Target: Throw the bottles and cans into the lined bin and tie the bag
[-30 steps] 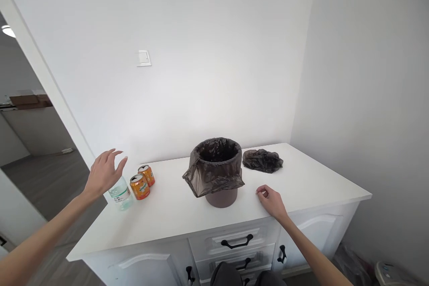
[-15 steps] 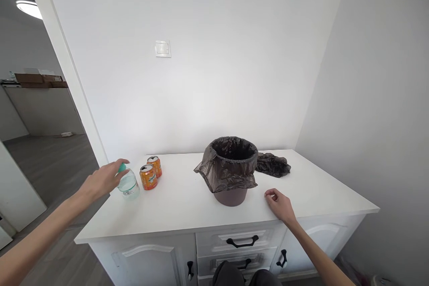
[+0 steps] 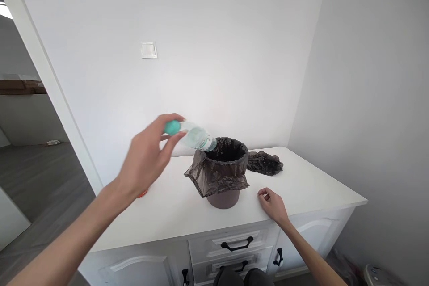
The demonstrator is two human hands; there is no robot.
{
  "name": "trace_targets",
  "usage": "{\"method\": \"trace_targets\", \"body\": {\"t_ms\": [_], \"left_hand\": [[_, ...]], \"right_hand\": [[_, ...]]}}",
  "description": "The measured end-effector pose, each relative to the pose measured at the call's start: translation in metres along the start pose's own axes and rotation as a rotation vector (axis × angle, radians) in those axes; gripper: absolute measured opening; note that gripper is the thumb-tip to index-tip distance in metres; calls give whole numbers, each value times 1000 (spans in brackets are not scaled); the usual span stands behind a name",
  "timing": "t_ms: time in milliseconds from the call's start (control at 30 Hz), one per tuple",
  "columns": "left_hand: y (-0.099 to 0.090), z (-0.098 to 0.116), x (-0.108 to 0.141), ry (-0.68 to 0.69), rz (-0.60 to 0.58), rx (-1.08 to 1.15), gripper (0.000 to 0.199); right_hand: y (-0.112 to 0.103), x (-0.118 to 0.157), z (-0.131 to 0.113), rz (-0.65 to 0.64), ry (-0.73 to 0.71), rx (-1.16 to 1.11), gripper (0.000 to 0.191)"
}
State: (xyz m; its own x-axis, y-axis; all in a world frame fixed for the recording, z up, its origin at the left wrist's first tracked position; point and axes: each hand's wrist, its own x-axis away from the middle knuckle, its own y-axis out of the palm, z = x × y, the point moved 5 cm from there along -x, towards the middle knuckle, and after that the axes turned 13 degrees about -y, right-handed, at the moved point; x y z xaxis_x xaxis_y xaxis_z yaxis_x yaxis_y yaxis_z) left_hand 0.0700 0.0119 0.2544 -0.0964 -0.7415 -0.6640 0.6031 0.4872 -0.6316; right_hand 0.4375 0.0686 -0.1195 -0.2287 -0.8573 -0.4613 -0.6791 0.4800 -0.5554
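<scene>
My left hand [image 3: 152, 154] grips a clear plastic bottle [image 3: 198, 137] near its green cap [image 3: 172, 128]. The bottle is tilted, with its base pointing right at the left rim of a trash can [image 3: 224, 200]. A dark translucent garbage bag [image 3: 223, 178] lines the can and hangs over its rim. Resting on the countertop right of the can, my right hand [image 3: 273, 204] has its fingers curled loosely closed, with nothing visible in them. Only a sliver of an orange can [image 3: 142, 194] shows below my left wrist; the rest is hidden.
Behind and right of the trash can lies a crumpled black plastic bag [image 3: 266, 163]. The white countertop [image 3: 311, 183] sits on a cabinet with black-handled drawers [image 3: 237, 244]. A wall with a light switch [image 3: 149, 50] rises behind; a doorway opens at left.
My left hand has lifted the bottle off the countertop and carried it right to the trash can, tilting it. The view has shifted slightly right. My right hand stays in place on the countertop.
</scene>
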Motion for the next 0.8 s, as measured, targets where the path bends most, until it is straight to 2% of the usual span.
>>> {"method": "trace_targets", "body": {"t_ms": [100, 200, 300, 400, 500, 600, 700, 767, 800], "left_hand": [[54, 13, -21, 119, -135, 16, 40], [102, 17, -35, 214, -253, -11, 37], [137, 15, -40, 220, -369, 22, 37], [160, 14, -37, 199, -497, 6, 43], [164, 12, -34, 139, -487, -15, 52], [150, -5, -39, 18, -305, 30, 54], [129, -48, -49, -89, -75, -17, 56], [118, -88, -56, -149, -11, -133, 55], [114, -111, -58, -190, -26, -213, 55]], "right_hand": [[0, -2, 1, 12, -13, -11, 21], [-1, -5, 2, 13, -22, -24, 19], [-1, -7, 2, 1, -35, -31, 18], [-3, -8, 1, -2, -58, -20, 17], [-5, -9, 1, 7, -64, -11, 16], [-5, -9, 2, 12, -54, -13, 16], [-6, -10, 2, 22, -57, -21, 16], [-6, -10, 3, 20, -57, -18, 15], [-6, -10, 3, 16, -54, -14, 15]]}}
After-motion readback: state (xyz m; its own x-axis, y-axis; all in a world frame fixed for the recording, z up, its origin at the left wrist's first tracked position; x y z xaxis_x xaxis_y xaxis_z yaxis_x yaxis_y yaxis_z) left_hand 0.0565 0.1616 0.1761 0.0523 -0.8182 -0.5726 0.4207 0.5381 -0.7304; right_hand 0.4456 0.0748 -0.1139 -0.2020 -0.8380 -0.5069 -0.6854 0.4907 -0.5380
